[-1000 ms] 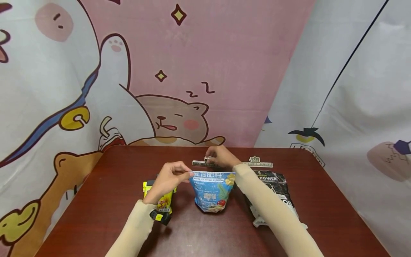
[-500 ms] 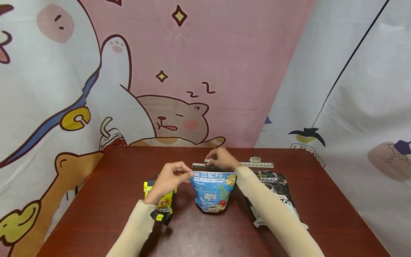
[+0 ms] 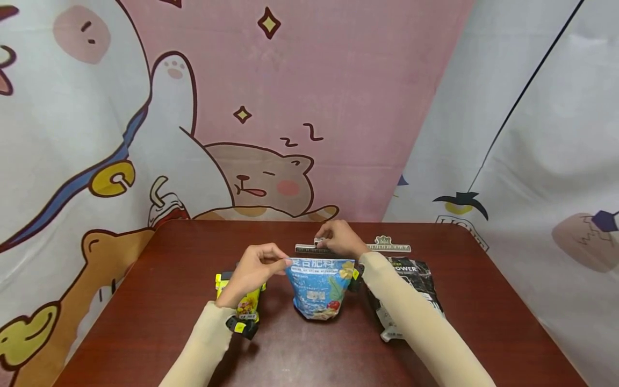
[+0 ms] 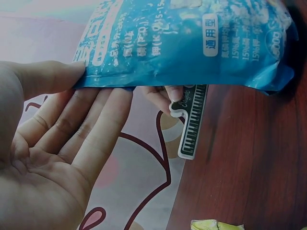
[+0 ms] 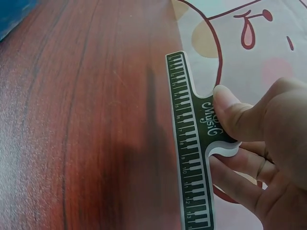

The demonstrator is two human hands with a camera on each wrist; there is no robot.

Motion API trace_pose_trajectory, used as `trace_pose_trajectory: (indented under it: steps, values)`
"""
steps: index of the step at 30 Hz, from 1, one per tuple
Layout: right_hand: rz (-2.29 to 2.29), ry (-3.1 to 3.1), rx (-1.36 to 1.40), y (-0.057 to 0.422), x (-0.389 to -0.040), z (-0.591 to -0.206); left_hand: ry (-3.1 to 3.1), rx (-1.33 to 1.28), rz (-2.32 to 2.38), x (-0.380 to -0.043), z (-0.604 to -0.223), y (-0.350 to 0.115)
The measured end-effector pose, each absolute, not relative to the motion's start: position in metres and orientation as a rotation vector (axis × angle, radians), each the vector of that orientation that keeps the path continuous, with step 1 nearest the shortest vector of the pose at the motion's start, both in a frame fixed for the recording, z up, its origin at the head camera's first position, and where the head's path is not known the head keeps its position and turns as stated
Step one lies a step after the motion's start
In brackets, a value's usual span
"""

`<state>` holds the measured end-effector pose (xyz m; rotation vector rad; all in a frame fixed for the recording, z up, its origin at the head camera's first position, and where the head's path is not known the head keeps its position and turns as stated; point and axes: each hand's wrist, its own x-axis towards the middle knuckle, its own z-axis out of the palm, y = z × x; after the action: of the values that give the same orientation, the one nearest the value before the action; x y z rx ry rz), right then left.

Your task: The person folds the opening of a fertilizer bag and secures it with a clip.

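Observation:
A blue stand-up bag (image 3: 316,293) with printed white characters and fruit pictures stands at the middle of the table. My left hand (image 3: 253,270) pinches its upper left corner between thumb and fingers; the left wrist view shows the thumb on the printed face and the fingers behind. Beyond the bag, my right hand (image 3: 342,239) holds a dark clip (image 5: 189,139) with a piano-key and ruler print. Thumb and fingers squeeze its handle tab, marked "Music", in the right wrist view. The clip is apart from the bag, and its jaws are seen edge-on, so I cannot tell how far they part.
A white clip (image 3: 393,248) of similar shape lies at the back right. To the right is a black bag (image 3: 419,277), partly under my right forearm. A yellow packet (image 3: 249,303) sits left, partly behind my left wrist. A printed cloth (image 3: 358,107) hangs behind the table (image 3: 300,355).
My right hand has shifted slightly right with the dark clip, and its wrist camera now shows beside the bag. The left hand and the blue bag stay put.

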<state>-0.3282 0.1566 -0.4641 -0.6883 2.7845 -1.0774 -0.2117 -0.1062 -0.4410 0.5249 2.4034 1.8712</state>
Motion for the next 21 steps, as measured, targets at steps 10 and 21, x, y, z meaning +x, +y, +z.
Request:
trace_pose_trajectory:
  steps: [10,21]
  values:
    - [-1.113,2.838,-0.726,0.169,-0.324,-0.454,2.414,0.522,1.866,-0.21,-0.441,-0.106]
    - [-1.156,2.896,-0.679,0.184,-0.312,-0.436,2.401,0.54,1.874,-0.211,-0.441,-0.106]
